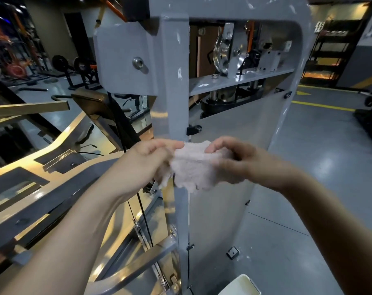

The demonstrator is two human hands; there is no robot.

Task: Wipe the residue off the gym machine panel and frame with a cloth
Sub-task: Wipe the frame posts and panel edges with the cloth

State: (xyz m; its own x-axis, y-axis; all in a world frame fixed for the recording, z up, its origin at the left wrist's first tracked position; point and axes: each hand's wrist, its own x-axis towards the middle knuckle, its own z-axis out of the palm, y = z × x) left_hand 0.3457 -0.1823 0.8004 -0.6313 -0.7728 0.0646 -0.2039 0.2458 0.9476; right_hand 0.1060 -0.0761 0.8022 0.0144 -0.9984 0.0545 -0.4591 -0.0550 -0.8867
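A fluffy white cloth [193, 167] is stretched between both hands, in front of the grey upright post of the machine frame [172, 92]. My left hand [146, 160] pinches its left edge with thumb and fingers. My right hand [234, 158] grips its right side, fingers curled over the top corner. White residue marks dot the post and the top of the frame. A translucent shield panel [244, 133] fills the frame to the right of the post, behind the cloth.
Pulleys and a cable bracket [225, 54] sit behind the frame's upper opening. Angled grey frame arms [42, 205] and black cables run at lower left. A white container rim [242, 284] shows at the bottom. Other gym machines stand at the far left and right.
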